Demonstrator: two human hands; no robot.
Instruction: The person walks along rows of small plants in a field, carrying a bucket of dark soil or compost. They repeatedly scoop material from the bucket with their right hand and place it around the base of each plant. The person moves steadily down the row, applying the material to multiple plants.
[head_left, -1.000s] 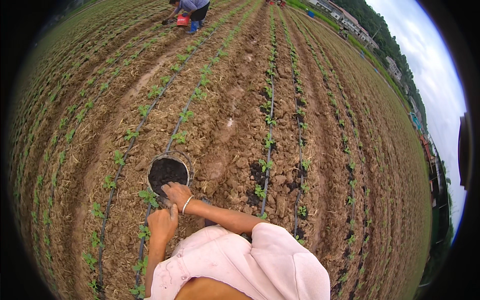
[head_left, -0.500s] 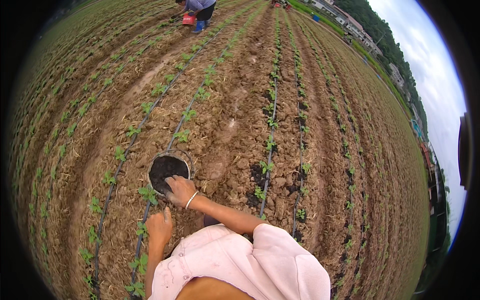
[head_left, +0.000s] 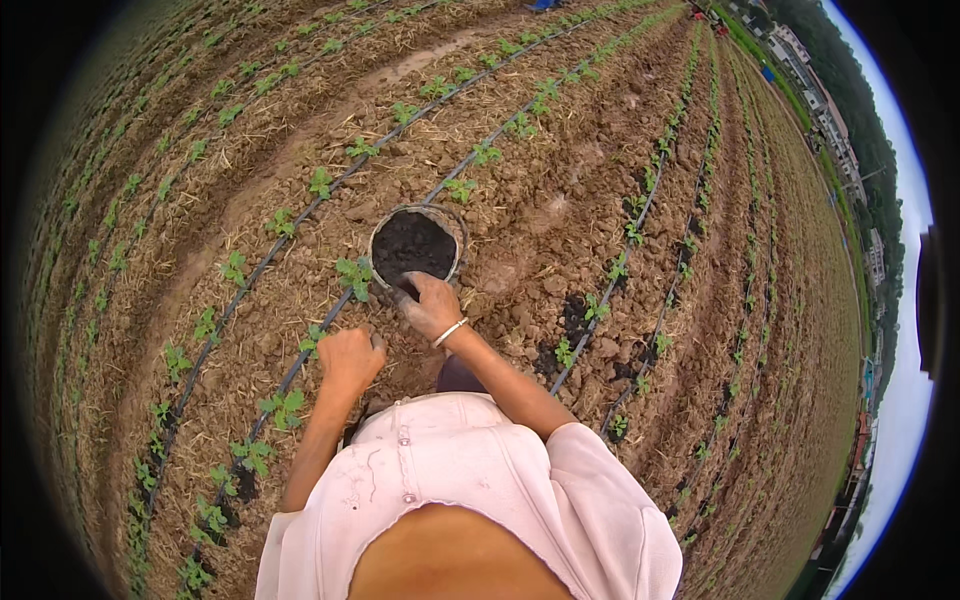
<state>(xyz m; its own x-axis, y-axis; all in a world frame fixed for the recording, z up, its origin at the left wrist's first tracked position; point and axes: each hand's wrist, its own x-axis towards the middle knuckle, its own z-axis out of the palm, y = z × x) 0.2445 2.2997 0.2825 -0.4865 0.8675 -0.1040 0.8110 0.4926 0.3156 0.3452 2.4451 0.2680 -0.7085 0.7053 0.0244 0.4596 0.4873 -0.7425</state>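
A round bucket [head_left: 459, 262] stands on the soil among the plants, partly filled with black crumbly material [head_left: 415, 247]. My right hand [head_left: 430, 306] is at its near rim, with curled, black-stained fingers and a white bracelet on the wrist. Whether those fingers hold black material or the rim itself is hidden. To the left and nearer, my left hand [head_left: 350, 358] is closed in a loose fist, thumb on top, just above the ground and apart from the bucket. Its inner side is hidden. A green seedling [head_left: 354, 277] grows beside the bucket, close to a black hose [head_left: 290, 375].
More seedlings [head_left: 284, 408] line the hoses on both sides. Black patches [head_left: 577, 317] lie around plants in the row to the right [head_left: 597, 306]. A muddy furrow [head_left: 500, 275] runs beyond the bucket. Straw-strewn clods cover the ground. Buildings [head_left: 800, 70] stand far off.
My view has turned, so the field appears tilted. My right hand has drawn back from the black material to the near rim. The distant person has left view except for something blue.
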